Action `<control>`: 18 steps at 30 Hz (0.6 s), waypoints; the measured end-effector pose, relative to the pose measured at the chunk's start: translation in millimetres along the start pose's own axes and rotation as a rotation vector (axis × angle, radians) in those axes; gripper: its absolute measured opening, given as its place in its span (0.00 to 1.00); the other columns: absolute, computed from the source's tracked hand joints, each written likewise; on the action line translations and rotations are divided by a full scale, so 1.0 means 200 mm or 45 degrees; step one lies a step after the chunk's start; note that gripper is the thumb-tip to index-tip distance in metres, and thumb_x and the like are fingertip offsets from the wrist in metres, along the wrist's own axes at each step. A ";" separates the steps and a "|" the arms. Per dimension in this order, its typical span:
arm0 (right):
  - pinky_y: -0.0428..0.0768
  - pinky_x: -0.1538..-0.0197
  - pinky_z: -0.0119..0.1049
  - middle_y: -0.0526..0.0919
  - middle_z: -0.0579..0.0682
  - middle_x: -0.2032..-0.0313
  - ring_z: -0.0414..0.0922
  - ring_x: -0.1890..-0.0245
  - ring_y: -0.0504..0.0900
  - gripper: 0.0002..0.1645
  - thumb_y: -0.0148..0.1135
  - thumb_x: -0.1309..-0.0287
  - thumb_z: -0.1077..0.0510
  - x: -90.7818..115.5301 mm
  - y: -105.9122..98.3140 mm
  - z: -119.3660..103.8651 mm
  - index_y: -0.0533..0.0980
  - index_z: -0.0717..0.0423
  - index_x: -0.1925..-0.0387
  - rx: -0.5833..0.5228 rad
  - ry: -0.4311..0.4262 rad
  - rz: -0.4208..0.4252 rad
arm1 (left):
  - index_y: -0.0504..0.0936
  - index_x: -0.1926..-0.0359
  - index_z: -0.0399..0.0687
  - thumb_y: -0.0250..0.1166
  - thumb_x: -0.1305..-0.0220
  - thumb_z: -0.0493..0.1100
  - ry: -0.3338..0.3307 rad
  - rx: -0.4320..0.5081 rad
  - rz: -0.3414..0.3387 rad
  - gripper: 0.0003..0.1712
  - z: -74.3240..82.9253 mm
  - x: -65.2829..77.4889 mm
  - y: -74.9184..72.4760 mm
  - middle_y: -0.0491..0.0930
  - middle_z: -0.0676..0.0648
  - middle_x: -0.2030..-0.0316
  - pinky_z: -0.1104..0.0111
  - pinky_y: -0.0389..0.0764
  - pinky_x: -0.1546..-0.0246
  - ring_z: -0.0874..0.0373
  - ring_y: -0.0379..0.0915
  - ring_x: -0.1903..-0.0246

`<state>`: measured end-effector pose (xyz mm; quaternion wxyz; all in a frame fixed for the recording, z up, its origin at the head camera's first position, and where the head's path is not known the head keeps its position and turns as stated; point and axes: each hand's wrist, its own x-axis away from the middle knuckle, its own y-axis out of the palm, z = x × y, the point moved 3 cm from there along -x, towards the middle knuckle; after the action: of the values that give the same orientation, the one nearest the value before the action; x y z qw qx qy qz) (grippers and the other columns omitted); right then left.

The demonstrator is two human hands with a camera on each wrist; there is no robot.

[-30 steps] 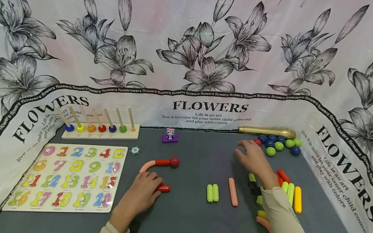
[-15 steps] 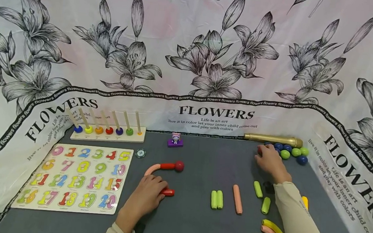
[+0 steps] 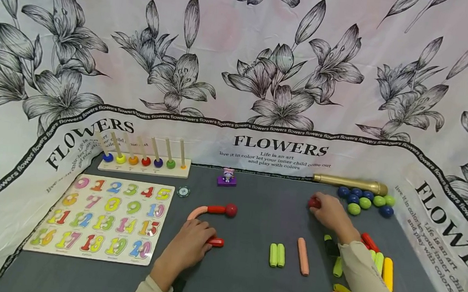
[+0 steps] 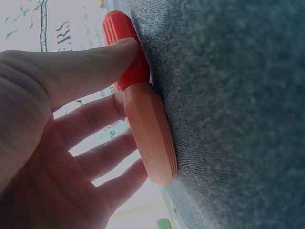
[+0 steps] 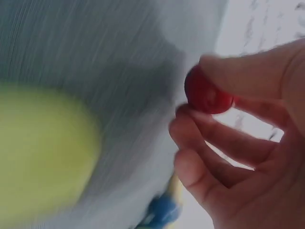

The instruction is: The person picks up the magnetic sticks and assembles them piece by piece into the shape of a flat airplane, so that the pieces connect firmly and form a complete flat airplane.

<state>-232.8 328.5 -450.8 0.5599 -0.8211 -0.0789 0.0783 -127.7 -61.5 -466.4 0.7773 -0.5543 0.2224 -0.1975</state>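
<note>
Red ball [image 5: 206, 96] pinched; cloth [image 3: 217, 103] reads "FLOWERS".

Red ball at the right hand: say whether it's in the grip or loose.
In the grip: the right wrist view shows the right hand pinching the red ball between thumb and fingers.

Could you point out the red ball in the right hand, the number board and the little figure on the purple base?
Red ball [image 5: 206, 97]: right wrist view, on its uncovered side.
Number board [image 3: 123, 211]: head view, on a bare patch near its middle.
Little figure [image 3: 227, 177]: head view, on its body.
</note>
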 end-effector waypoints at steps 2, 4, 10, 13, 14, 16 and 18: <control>0.81 0.56 0.57 0.85 0.64 0.60 0.58 0.61 0.83 0.20 0.72 0.35 0.66 0.02 0.02 -0.11 0.79 0.74 0.46 -0.061 -0.049 -0.012 | 0.88 0.56 0.48 0.78 0.35 0.40 -0.010 0.010 -0.021 0.09 0.00 0.00 0.01 0.83 0.50 0.62 0.50 0.76 0.41 0.48 0.78 0.54; 0.82 0.58 0.53 0.85 0.59 0.62 0.52 0.63 0.82 0.19 0.73 0.35 0.65 0.04 0.04 -0.23 0.80 0.72 0.47 -0.122 -0.114 -0.009 | 0.88 0.55 0.49 0.78 0.34 0.41 -0.008 0.008 -0.016 0.09 -0.01 0.00 0.02 0.82 0.50 0.62 0.49 0.77 0.42 0.49 0.78 0.55; 0.82 0.59 0.47 0.86 0.50 0.62 0.45 0.64 0.83 0.16 0.74 0.34 0.64 0.10 0.17 -0.57 0.82 0.66 0.48 -0.177 -0.366 -0.061 | 0.88 0.55 0.49 0.78 0.34 0.41 0.023 -0.008 0.008 0.09 -0.01 0.01 0.01 0.82 0.50 0.64 0.52 0.78 0.45 0.50 0.78 0.58; 0.82 0.54 0.50 0.86 0.49 0.59 0.47 0.60 0.84 0.15 0.75 0.34 0.62 0.13 0.24 -0.72 0.83 0.63 0.49 -0.155 -0.486 -0.086 | 0.87 0.54 0.48 0.78 0.33 0.42 0.015 -0.022 -0.007 0.10 0.00 0.01 0.00 0.82 0.50 0.64 0.53 0.78 0.45 0.51 0.78 0.59; 0.81 0.52 0.51 0.86 0.49 0.59 0.48 0.59 0.84 0.15 0.75 0.34 0.62 0.14 0.26 -0.76 0.83 0.62 0.49 -0.147 -0.516 -0.096 | 0.87 0.54 0.49 0.77 0.33 0.42 0.014 -0.029 -0.007 0.09 0.00 0.01 0.00 0.82 0.50 0.64 0.53 0.78 0.45 0.51 0.78 0.58; 0.81 0.51 0.52 0.86 0.48 0.58 0.49 0.59 0.83 0.15 0.75 0.34 0.61 0.15 0.30 -0.83 0.83 0.61 0.49 -0.125 -0.568 -0.108 | 0.87 0.54 0.48 0.77 0.33 0.42 0.015 -0.041 0.001 0.10 -0.01 0.01 -0.01 0.83 0.50 0.63 0.54 0.78 0.45 0.51 0.78 0.59; 0.81 0.51 0.52 0.87 0.48 0.58 0.50 0.59 0.82 0.16 0.76 0.35 0.60 0.16 0.34 -0.89 0.83 0.60 0.49 -0.107 -0.606 -0.118 | 0.87 0.55 0.48 0.78 0.33 0.42 0.017 -0.047 0.018 0.09 -0.01 0.01 -0.01 0.83 0.50 0.64 0.53 0.78 0.46 0.51 0.78 0.59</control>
<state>-160.1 150.5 -451.1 0.4940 -0.7975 -0.2494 0.2404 -128.0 -64.1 -465.4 0.7669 -0.5657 0.2350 -0.1915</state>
